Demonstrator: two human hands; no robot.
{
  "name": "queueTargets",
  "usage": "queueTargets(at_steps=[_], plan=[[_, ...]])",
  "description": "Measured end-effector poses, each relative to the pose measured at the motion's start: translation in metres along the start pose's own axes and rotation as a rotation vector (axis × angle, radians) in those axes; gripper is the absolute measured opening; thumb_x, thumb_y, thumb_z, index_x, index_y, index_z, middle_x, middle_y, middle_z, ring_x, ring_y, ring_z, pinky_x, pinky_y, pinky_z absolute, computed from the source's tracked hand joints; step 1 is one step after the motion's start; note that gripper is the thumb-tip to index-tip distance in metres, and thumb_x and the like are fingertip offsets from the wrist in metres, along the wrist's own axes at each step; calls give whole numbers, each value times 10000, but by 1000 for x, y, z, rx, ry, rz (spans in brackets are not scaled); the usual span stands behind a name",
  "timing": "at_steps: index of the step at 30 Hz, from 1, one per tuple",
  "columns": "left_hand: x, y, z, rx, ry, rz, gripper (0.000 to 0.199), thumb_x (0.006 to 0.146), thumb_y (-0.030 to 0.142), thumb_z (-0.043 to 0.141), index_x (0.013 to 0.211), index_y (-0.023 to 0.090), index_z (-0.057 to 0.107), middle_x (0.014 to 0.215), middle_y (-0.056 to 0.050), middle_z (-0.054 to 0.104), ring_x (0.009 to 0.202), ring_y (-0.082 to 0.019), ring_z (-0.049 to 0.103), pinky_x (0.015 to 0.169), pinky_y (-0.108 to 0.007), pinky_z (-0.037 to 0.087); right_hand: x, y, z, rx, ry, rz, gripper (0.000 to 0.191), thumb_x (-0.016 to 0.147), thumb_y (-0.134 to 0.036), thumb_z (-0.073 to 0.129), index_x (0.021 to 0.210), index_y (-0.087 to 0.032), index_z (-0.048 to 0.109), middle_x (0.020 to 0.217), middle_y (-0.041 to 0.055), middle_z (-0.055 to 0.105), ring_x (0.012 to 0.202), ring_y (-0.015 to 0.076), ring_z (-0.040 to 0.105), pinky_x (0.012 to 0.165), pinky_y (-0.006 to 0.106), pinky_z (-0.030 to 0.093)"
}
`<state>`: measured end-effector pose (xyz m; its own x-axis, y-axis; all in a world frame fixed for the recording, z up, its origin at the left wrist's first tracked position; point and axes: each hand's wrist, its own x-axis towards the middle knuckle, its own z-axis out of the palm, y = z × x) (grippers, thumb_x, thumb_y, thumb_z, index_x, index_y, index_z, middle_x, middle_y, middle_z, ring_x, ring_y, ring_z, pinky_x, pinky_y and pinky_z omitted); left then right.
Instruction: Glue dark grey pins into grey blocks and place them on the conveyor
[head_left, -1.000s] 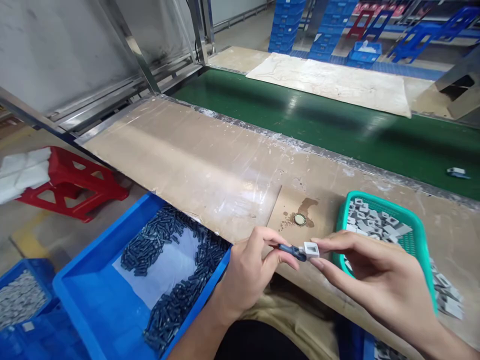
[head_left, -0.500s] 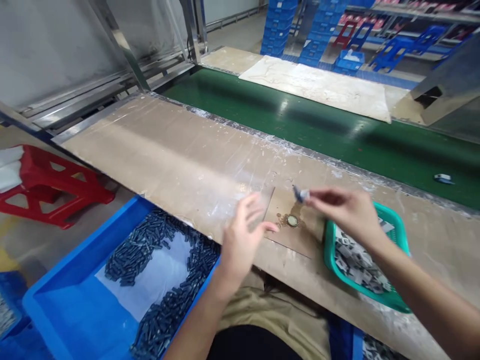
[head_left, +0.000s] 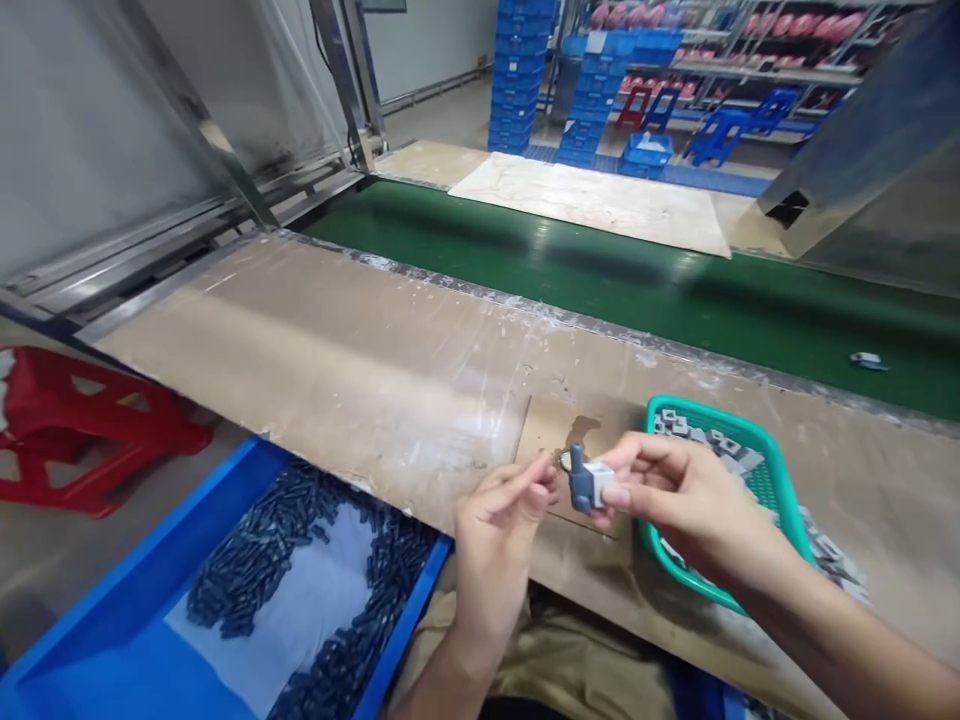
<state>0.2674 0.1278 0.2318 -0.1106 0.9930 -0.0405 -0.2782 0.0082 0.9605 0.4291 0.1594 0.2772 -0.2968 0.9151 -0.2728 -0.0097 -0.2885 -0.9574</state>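
Note:
My right hand (head_left: 667, 490) pinches a small plastic part by its light grey block (head_left: 600, 482). A dark blue-grey piece (head_left: 578, 482) with an upright peg is joined to that block and faces left. Close to its left side is my left hand (head_left: 506, 520), fingers curled in towards the thumb and apart from the part; whether anything lies between the fingertips is hidden. Behind the part, a small round metal-rimmed object (head_left: 564, 460) on a brown board (head_left: 540, 425) is mostly covered. By my right wrist stands a green basket (head_left: 784, 480) of grey pieces.
At lower left, a blue bin (head_left: 150, 555) holds many dark blue pieces (head_left: 247, 560). A green conveyor belt (head_left: 465, 235) runs beyond the worktable (head_left: 360, 360), with a small part (head_left: 868, 361) on it. A red stool (head_left: 97, 430) stands left; loose grey pieces (head_left: 832, 555) lie right of the basket.
My right hand has brought the part lower and nearer, turning its dark piece upright. My left hand has moved in towards it, its spread fingers now curled. The camera view has tilted up.

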Motion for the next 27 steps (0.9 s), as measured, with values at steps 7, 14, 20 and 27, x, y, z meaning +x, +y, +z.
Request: queueTargets(at_steps=[7, 14, 20, 27], plan=[[3, 23, 15, 133, -49, 123, 175, 845, 320, 627, 773, 251, 770, 734, -28, 681, 706, -135, 629, 658, -246, 517, -5, 7, 1, 70, 69, -22, 201, 659, -325, 811, 752, -202, 682, 680, 37, 714, 573, 185, 678, 598, 309, 558], [28, 10, 1, 322, 18, 131, 151, 799, 300, 673, 910, 243, 758, 858, -40, 736, 768, -170, 672, 695, -271, 559, 25, 1, -15, -198, 192, -59, 203, 680, -325, 777, 824, -196, 714, 767, 63, 746, 697, 230, 714, 703, 341, 575], [16, -16, -111, 547, 726, 234, 342, 798, 420, 643, 1024, 176, 719, 894, -65, 722, 711, -198, 651, 762, -360, 551, 110, -22, -140, -626, 973, -110, 79, 702, -166, 667, 777, -142, 661, 791, 124, 726, 842, 297, 705, 791, 402, 536], [-45, -103, -261, 1225, 603, -281, 708, 806, 610, 410, 1309, 126, 527, 1438, -155, 449, 1324, -403, 378, 1080, -562, 311, 98, -23, -201, -738, 1082, -91, 103, 702, -175, 637, 802, -165, 658, 896, 127, 716, 925, 282, 673, 805, 382, 504]])
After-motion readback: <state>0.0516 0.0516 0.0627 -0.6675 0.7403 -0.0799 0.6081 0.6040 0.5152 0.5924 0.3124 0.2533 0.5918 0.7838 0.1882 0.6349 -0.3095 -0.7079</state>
